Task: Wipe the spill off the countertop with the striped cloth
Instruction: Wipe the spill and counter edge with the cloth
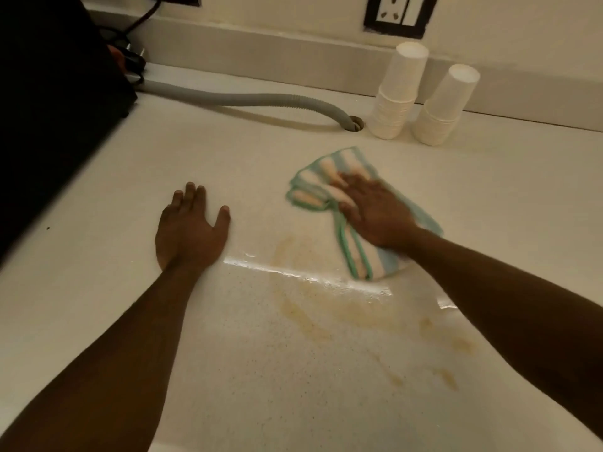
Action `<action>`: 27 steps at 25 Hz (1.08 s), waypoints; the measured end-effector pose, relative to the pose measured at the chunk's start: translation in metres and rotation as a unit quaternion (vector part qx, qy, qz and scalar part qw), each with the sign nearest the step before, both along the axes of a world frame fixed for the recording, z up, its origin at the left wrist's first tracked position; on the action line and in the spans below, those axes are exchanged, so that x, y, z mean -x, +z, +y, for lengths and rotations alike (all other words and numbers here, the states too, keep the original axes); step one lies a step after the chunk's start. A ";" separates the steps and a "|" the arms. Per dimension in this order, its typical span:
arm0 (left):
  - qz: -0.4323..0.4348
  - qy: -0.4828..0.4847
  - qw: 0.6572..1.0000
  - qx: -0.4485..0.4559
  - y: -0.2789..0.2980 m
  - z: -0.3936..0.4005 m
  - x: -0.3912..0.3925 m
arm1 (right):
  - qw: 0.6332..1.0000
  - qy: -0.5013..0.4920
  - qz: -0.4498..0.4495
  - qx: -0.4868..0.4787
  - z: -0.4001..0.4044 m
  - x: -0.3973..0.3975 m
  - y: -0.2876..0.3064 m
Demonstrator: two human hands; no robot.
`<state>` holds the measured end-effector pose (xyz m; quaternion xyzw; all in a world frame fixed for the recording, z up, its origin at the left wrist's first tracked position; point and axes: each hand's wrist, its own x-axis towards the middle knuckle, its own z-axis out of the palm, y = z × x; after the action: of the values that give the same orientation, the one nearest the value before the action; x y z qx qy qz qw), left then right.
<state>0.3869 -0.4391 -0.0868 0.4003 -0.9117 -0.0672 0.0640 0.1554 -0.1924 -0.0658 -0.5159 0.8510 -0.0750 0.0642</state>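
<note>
Striped cloth [350, 223] flat under right hand [375, 216] fingers [350, 185].

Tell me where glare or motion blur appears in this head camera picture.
Head view: a bright glare streak crosses the wet pale speckled countertop; the right hand and the green-edged striped cloth are motion-blurred; the flat left hand looks sharper.

Prob. office pantry/kitchenette: pale speckled bench [228, 370], stacked paper cups [399, 93], wall socket [399, 13], grey drain hose [244, 101].
</note>
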 end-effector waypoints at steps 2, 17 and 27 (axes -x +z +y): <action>-0.001 0.003 1.000 0.002 0.000 0.000 0.001 | 0.995 -0.095 0.005 -0.012 -0.029 0.014 0.000; 0.005 -0.009 1.000 -0.023 0.004 0.000 -0.002 | 0.998 -0.064 -0.001 -0.003 0.048 0.021 0.003; -0.021 -0.014 0.999 -0.039 0.011 0.005 -0.003 | 0.999 -0.016 -0.004 -0.031 0.033 -0.058 -0.003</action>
<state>0.3898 -0.4338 -0.0759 0.3909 -0.9150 -0.0957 0.0285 0.2135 -0.1594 -0.0684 -0.4996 0.8608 -0.0517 0.0825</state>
